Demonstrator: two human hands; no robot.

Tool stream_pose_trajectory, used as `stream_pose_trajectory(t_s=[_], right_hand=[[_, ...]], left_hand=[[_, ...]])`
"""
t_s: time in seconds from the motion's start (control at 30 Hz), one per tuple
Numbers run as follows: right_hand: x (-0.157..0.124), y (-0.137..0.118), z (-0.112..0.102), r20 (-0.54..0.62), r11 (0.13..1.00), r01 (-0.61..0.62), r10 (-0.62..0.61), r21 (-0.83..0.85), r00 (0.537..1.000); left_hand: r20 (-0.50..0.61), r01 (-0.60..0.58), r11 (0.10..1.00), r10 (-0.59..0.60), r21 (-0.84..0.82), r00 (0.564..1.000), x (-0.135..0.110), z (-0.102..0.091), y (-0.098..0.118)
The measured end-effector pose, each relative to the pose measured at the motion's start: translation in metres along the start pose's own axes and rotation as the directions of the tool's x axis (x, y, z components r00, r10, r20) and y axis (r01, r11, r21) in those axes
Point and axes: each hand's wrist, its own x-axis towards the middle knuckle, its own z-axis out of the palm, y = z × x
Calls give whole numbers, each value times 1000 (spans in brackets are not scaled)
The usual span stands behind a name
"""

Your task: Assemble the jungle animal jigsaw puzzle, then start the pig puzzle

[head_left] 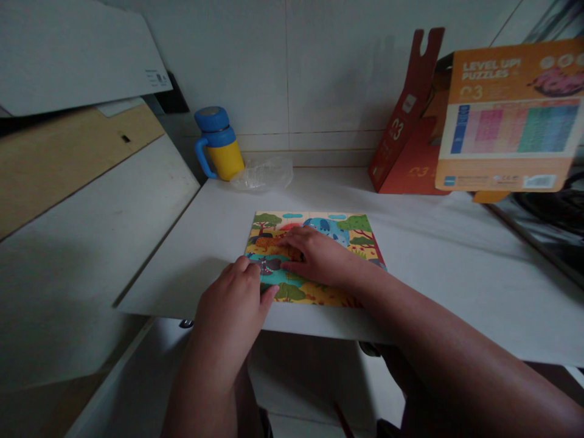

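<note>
An animal-picture jigsaw puzzle (292, 293) lies flat near the front edge of the white counter, its pieces joined into one picture with a blue elephant, trees and water. Across its left edge sits my left hand (232, 304), fingers curled and partly hidden, thumb lying over the lower left corner; it grips the puzzle there. My right hand (322, 255) reaches in from the right and rests on the middle of the picture, fingers stretched out and slightly apart. It covers part of the orange animal. Nothing shows between its fingers.
A yellow and blue mug (223, 149) stands at the back left beside a crumpled clear plastic bag (264, 174). At the back right is an open orange puzzle box (508, 173). A dark stove (556, 210) borders the right side. White and tan panels (77, 161) lean at left.
</note>
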Motion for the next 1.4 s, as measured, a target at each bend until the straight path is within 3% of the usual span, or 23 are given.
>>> stream_pose_trajectory(t_s=[0.37, 0.73, 1.03, 1.2, 1.4], right_hand=[[-2, 4, -1, 3, 994, 113, -113, -11, 994], [-3, -4, -4, 84, 994, 99, -95, -47, 992], [-5, -4, -8, 109, 994, 105, -105, 4, 989], [-8, 1, -15, 99, 1000, 10, -8, -17, 995], [-10, 16, -24, 50, 985, -128, 135, -116, 990]], left_hand=[[6, 2, 1000, -2, 3, 1000, -2, -1, 0], [-72, -35, 999, 33, -17, 997, 0, 7, -1], [-5, -7, 999, 7, -43, 1000, -2, 3, 4], [18, 3, 995, -1, -102, 1000, -5, 6, 0], [-90, -69, 986, 56, -152, 994, -1, 14, -5]])
